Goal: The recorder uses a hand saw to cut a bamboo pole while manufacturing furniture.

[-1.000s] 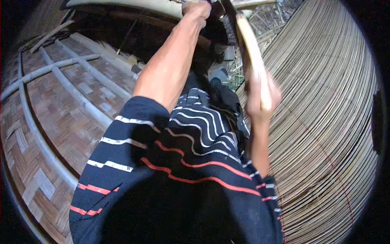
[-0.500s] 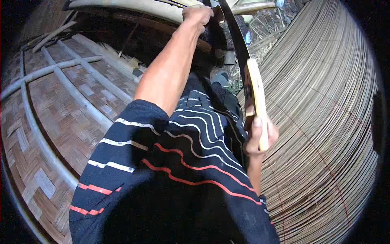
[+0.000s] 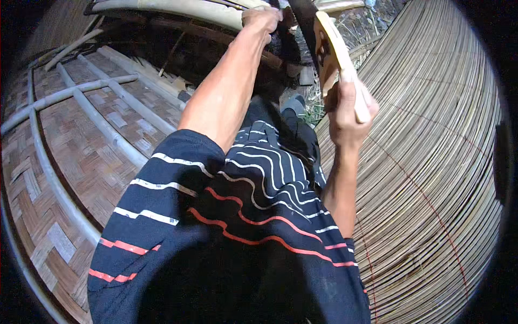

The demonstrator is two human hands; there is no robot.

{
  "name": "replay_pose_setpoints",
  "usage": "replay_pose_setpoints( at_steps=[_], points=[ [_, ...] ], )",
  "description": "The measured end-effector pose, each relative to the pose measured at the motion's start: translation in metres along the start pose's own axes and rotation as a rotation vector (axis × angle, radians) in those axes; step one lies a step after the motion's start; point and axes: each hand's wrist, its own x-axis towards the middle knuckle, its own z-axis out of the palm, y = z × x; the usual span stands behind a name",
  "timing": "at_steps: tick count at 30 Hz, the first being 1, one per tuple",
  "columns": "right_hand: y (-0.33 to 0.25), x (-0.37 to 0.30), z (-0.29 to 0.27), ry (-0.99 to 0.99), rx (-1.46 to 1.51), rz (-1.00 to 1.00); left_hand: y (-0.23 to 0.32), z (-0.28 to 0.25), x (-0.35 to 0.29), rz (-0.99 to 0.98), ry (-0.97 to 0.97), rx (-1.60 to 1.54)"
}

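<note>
My right hand (image 3: 345, 116) is closed round the pale wooden handle of a handsaw (image 3: 334, 43). The dark saw blade (image 3: 306, 20) points away from me and runs out at the top of the view, just right of my left hand. At the far end of my outstretched arm, my left hand (image 3: 263, 19) grips a thick, pale pole (image 3: 172, 12), which looks like bamboo. That pole lies across the top left. Where the teeth meet the pole is hard to make out in the shadow.
On the left lies a woven bamboo panel (image 3: 59, 156) with crossed poles (image 3: 81, 88) over it. A wide mat of thin sticks (image 3: 426, 140), bound with red string, fills the right side. Dry straw and scraps (image 3: 350, 38) lie on the ground beyond the saw.
My right hand has pushed the saw forward, away from my body, so its handle now sits much nearer my left hand. The left hand keeps its place on the pole.
</note>
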Motion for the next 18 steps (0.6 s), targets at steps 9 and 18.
replay_pose_setpoints(
  at_steps=[9,18],
  points=[
    [0.017,-0.048,-0.01,0.038,-0.265,-0.319,-0.041,0.003,0.039,0.437,-0.209,-0.538],
    [0.027,-0.085,-0.038,0.053,-0.169,-0.281,0.0,-0.015,0.001,0.087,-0.101,-0.208]
  ],
)
